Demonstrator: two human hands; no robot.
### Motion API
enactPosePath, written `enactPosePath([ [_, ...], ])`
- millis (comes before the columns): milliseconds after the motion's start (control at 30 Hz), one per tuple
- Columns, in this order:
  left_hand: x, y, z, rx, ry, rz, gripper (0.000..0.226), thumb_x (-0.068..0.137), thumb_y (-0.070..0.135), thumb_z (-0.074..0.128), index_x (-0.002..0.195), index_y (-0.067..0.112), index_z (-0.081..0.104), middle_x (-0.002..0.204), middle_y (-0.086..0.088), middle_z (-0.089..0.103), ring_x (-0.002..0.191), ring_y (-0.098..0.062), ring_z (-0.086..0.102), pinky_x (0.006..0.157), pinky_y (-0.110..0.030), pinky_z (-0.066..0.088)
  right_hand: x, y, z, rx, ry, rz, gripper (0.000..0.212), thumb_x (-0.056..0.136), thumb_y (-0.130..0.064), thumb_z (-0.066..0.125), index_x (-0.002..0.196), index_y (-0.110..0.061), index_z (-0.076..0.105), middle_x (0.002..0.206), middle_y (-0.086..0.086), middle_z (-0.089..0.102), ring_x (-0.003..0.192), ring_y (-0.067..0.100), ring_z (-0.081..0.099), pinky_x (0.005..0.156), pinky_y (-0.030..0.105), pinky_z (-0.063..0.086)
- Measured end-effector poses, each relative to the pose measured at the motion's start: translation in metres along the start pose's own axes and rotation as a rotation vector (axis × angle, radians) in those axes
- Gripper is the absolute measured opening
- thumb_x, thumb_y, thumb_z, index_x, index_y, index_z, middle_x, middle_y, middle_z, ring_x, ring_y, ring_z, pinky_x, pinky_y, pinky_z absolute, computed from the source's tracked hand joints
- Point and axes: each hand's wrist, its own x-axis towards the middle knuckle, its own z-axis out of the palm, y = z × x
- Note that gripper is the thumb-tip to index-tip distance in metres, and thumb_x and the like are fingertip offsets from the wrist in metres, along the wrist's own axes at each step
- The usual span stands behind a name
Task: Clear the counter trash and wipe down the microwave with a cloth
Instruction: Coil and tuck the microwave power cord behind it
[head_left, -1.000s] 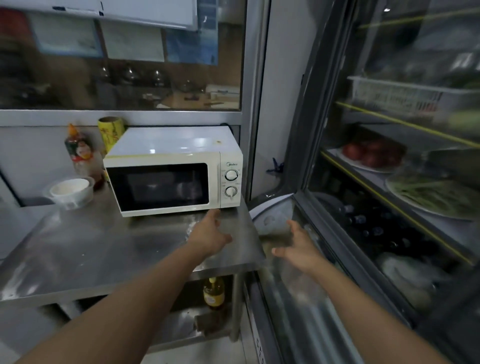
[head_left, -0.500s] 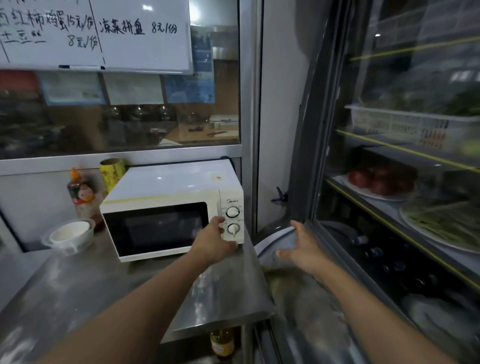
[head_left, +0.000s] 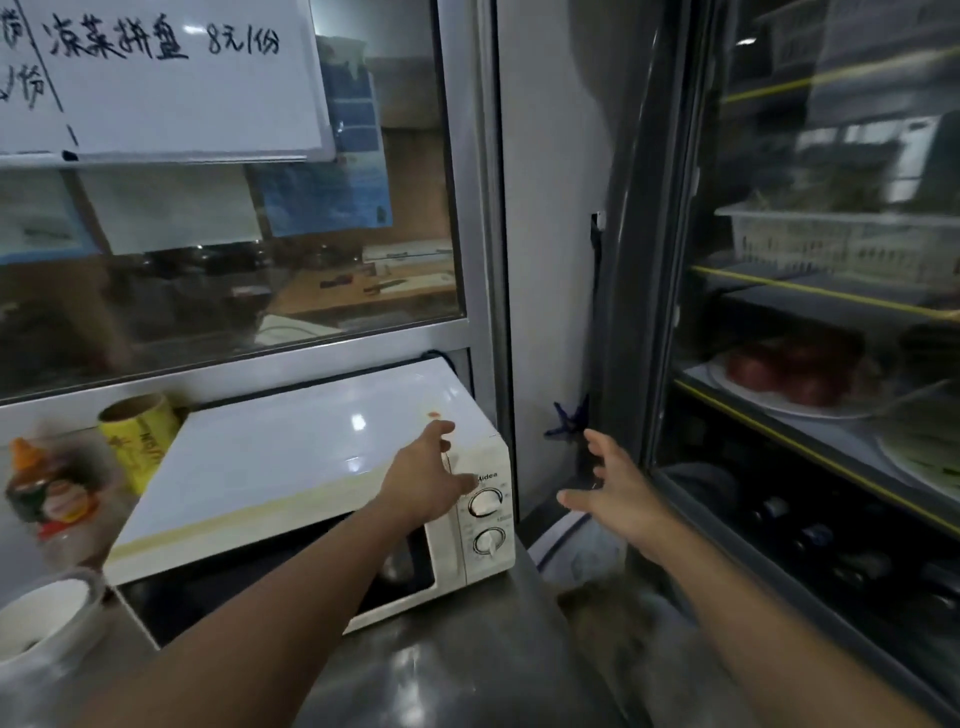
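A white microwave (head_left: 291, 457) with two dials stands on the steel counter (head_left: 447, 670) against the back wall. Its top has a small orange stain near the right rear. My left hand (head_left: 423, 475) reaches over the microwave's top front right corner, fingers extended, touching or just above the edge by the door. My right hand (head_left: 618, 493) hovers open in the gap to the right of the microwave, fingers spread, holding nothing. No cloth is visible.
A white bowl (head_left: 41, 618) sits at the counter's left edge, with a sauce bottle (head_left: 47, 488) and a yellow roll (head_left: 137, 436) behind it. A glass-door display fridge (head_left: 810, 364) with plates of food stands at the right. A round lid-like object (head_left: 587, 551) lies below my right hand.
Both hands have risen and moved forward; my left hand went from the microwave's lower front up to its top right corner. The camera has moved closer and tilted up.
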Motion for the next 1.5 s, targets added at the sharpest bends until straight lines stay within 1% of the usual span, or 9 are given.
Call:
enactPosePath([
  [133, 0.036, -0.007, -0.011, -0.004, -0.019, 0.020, 0.071, 0.079, 0.022, 0.073, 0.140, 0.020, 0.036, 0.134, -0.004, 0.051, 0.121, -0.023, 0.049, 0.098, -0.032, 0.041, 0.028, -0.003, 0.013, 0.008, 0.009, 0.016, 0.087, 0.079, -0.018, 0.073, 0.147, -0.029, 0.020, 0.152, -0.003, 0.025, 0.135, 0.021, 0.033, 0.109, 0.045, 0.035],
  [333, 0.087, -0.013, -0.013, -0.008, -0.014, 0.033, 0.069, 0.080, 0.022, 0.072, 0.140, 0.019, 0.036, 0.133, -0.004, 0.051, 0.117, -0.022, 0.050, 0.084, -0.025, 0.037, 0.074, 0.005, 0.021, 0.017, -0.003, 0.038, 0.086, 0.079, -0.019, 0.072, 0.146, -0.031, 0.020, 0.153, -0.003, 0.022, 0.136, 0.021, 0.032, 0.110, 0.044, 0.034],
  [467, 0.120, -0.013, -0.008, -0.019, 0.001, 0.001, 0.069, 0.079, 0.022, 0.073, 0.139, 0.019, 0.038, 0.133, -0.004, 0.052, 0.117, -0.022, 0.051, 0.090, -0.026, 0.038, 0.113, 0.015, 0.023, 0.007, -0.041, 0.038, 0.086, 0.081, -0.020, 0.071, 0.147, -0.030, 0.019, 0.154, -0.002, 0.021, 0.137, 0.020, 0.030, 0.111, 0.043, 0.032],
  [633, 0.163, -0.012, 0.003, -0.002, 0.044, -0.038, 0.067, 0.079, 0.022, 0.073, 0.138, 0.020, 0.040, 0.133, -0.003, 0.052, 0.115, -0.020, 0.052, 0.084, -0.023, 0.037, 0.175, 0.027, 0.023, -0.014, -0.088, 0.017, 0.086, 0.079, -0.023, 0.072, 0.147, -0.029, 0.020, 0.152, 0.000, 0.025, 0.138, 0.021, 0.028, 0.112, 0.045, 0.031],
  [767, 0.196, -0.012, 0.011, 0.006, 0.077, -0.095, 0.065, 0.080, 0.022, 0.072, 0.137, 0.021, 0.040, 0.133, -0.003, 0.052, 0.116, -0.023, 0.051, 0.087, -0.030, 0.046, 0.227, 0.037, 0.027, -0.005, -0.142, -0.003, 0.084, 0.077, -0.031, 0.073, 0.145, -0.033, 0.023, 0.150, 0.000, 0.028, 0.135, 0.023, 0.032, 0.109, 0.047, 0.034],
  [867, 0.217, -0.014, 0.015, 0.043, 0.100, -0.138, 0.064, 0.081, 0.023, 0.072, 0.137, 0.022, 0.040, 0.133, -0.001, 0.052, 0.118, -0.022, 0.050, 0.081, -0.027, 0.045, 0.261, 0.043, 0.036, 0.036, -0.198, -0.007, 0.083, 0.081, -0.024, 0.071, 0.147, -0.027, 0.021, 0.152, 0.001, 0.026, 0.137, 0.022, 0.031, 0.112, 0.041, 0.031],
  [967, 0.237, -0.017, 0.017, 0.094, 0.140, -0.162, 0.064, 0.080, 0.025, 0.073, 0.135, 0.023, 0.042, 0.131, -0.001, 0.054, 0.118, -0.020, 0.051, 0.092, -0.027, 0.041, 0.293, 0.047, 0.049, 0.058, -0.226, -0.037, 0.082, 0.081, -0.020, 0.072, 0.147, -0.022, 0.023, 0.151, 0.005, 0.028, 0.136, 0.023, 0.034, 0.110, 0.037, 0.032],
  [1167, 0.273, -0.016, 0.025, 0.173, 0.176, -0.130, 0.063, 0.080, 0.022, 0.072, 0.136, 0.020, 0.042, 0.132, 0.000, 0.053, 0.120, -0.018, 0.050, 0.097, -0.027, 0.039, 0.338, 0.061, 0.080, 0.057, -0.283, -0.041, 0.088, 0.078, -0.024, 0.075, 0.148, -0.023, 0.021, 0.149, 0.007, 0.033, 0.133, 0.026, 0.039, 0.107, 0.043, 0.038],
  [1500, 0.316, -0.018, 0.032, 0.319, 0.162, -0.066, 0.060, 0.080, 0.021, 0.072, 0.134, 0.018, 0.045, 0.133, -0.001, 0.053, 0.122, -0.018, 0.049, 0.100, -0.029, 0.040, 0.387, 0.086, 0.136, 0.184, -0.386, 0.010, 0.086, 0.079, -0.013, 0.073, 0.147, -0.012, 0.022, 0.148, 0.007, 0.036, 0.134, 0.024, 0.037, 0.109, 0.036, 0.035],
])
